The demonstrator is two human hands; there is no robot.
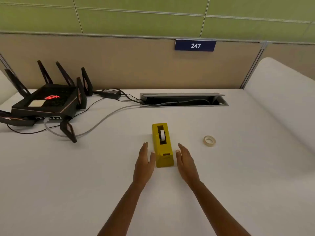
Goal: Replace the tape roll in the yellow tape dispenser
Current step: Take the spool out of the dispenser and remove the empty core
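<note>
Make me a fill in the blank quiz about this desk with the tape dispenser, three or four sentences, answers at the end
1. The sign on the partition shows the number ____.
2. The dispenser between the two open hands, left and right, is coloured ____.
3. The spare tape roll lies on the desk to the ____ of the dispenser.
4. The black router sits at the far ____ of the desk.

Missing words: 247; yellow; right; left
</note>
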